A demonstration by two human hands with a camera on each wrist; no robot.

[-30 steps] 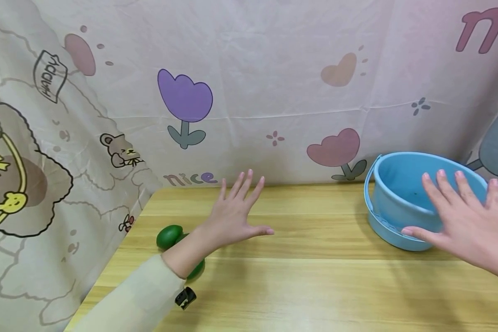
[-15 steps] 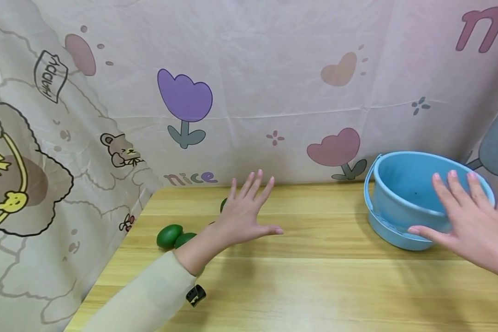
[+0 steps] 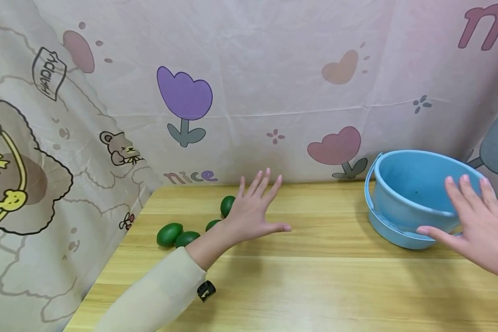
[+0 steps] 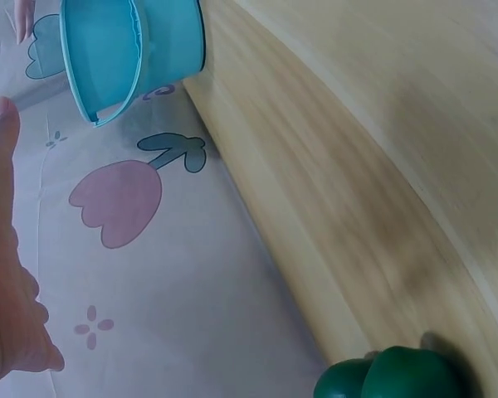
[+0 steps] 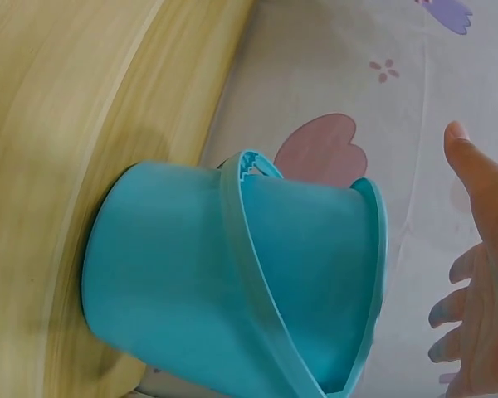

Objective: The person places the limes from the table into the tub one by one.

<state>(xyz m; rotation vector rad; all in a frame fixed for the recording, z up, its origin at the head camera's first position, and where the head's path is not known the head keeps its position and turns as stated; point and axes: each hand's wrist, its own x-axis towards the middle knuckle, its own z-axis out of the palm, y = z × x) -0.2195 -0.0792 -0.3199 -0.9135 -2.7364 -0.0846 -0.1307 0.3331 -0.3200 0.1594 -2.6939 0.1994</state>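
My left hand hovers over the left part of the table with fingers spread and nothing in it. Smooth dark green oval objects lie below and left of it: one oval touches a second oval, and a further oval is partly covered by the hand. Another one shows above the forearm. On the right, a light blue bucket stands upright with its handle hanging down the side. My right hand, also spread and holding nothing, covers part of its rim in the head view; the right wrist view shows them apart.
A light wood table carries everything. Behind it and along the left hangs a printed cloth with flowers, hearts and bears. A small black item sits at my left sleeve.
Both hands have drifted to the right, still spread. More of the green ovals now show beside and behind the left forearm. The bucket has stayed in place.
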